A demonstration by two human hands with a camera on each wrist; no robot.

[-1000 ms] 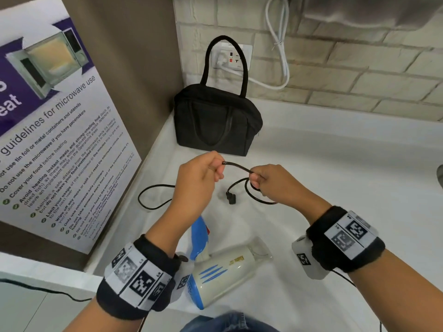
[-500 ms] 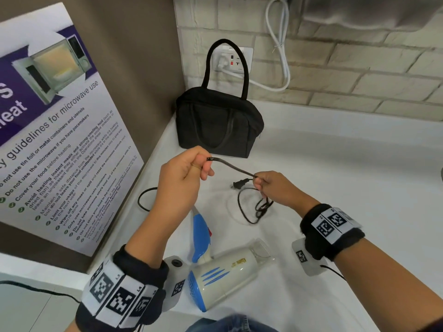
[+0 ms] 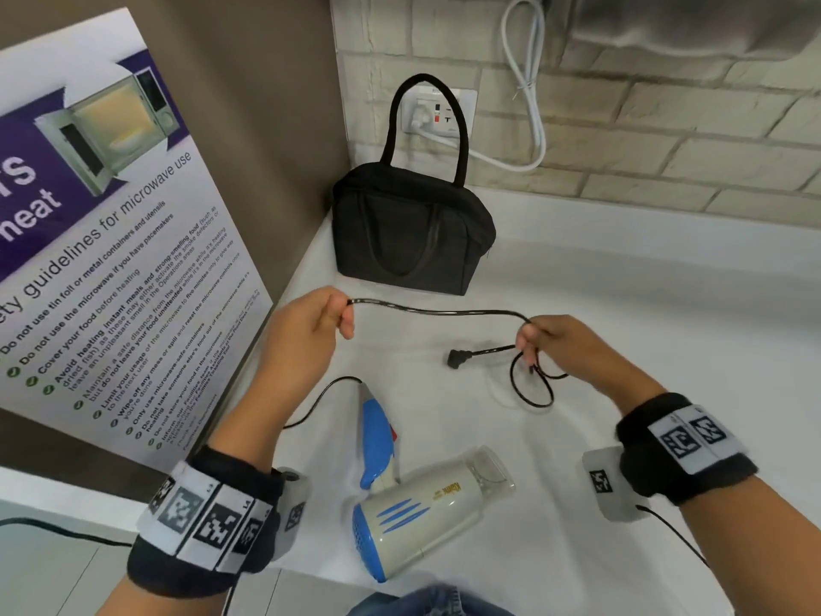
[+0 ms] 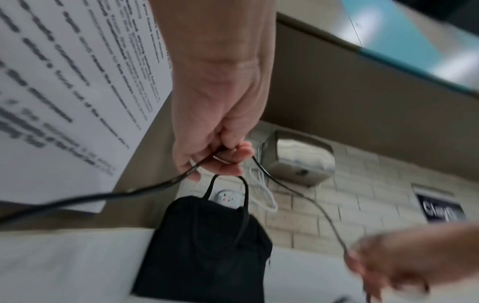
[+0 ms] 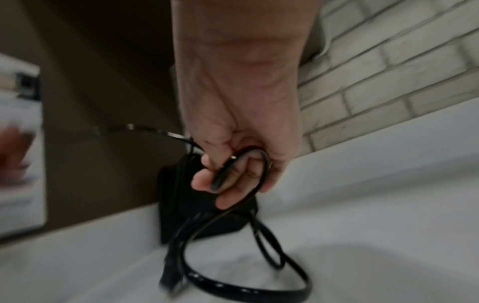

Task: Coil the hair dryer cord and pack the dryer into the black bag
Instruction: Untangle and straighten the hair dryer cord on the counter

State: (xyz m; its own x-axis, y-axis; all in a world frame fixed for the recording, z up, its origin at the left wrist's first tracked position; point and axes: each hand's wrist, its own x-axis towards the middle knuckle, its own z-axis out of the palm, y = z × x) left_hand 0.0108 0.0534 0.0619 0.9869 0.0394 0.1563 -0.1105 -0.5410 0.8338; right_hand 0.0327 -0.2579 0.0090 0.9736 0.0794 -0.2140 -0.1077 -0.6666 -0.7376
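A cream and blue hair dryer [image 3: 426, 504] lies on the white counter [image 3: 622, 304] near its front edge. Its black cord [image 3: 444, 309] stretches in the air between my two hands. My left hand [image 3: 331, 315] pinches the cord [image 4: 155, 186] at the left. My right hand [image 3: 531, 344] grips a small coil of it [image 5: 241, 264], with the plug [image 3: 455, 358] sticking out leftward. The black bag [image 3: 408, 233] stands closed in the back corner, handles up, beyond both hands.
A microwave guideline poster [image 3: 97, 260] leans along the left wall. A wall socket [image 3: 437, 113] with a white cable [image 3: 533, 95] plugged in sits behind the bag. A metal dispenser [image 4: 295, 160] hangs on the brick wall.
My hands have drawn apart, the right one moving right, so a longer length of cord now spans between them. The coil still hangs from my right hand.
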